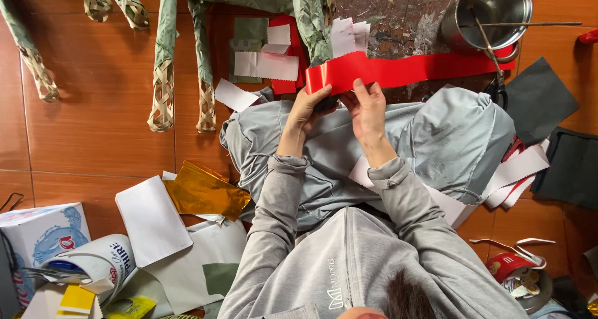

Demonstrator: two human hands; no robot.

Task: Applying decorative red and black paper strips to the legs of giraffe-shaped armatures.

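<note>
- Head view: we see both hands raised over the lap, working 1 long red paper strip (398, 70) with zigzag edges that runs right toward a steel pot (492, 10).
- Left hand (309, 107): fingers closed on the strip's folded left end, thumb beneath; we judge this grip keeps the fold from springing open.
- Right hand (369, 104): thumb and fingers pinched on the strip's lower edge just beside the left, probably pressing the crease.
- The strip lies flat across the floor beyond the knees, so its length stays untangled.
- Counted nearby: 1 gold foil sheet (205, 191), 1 white sheet (152, 219), 4 woven leaf ends (163, 98), several white paper scraps (274, 60).
</note>
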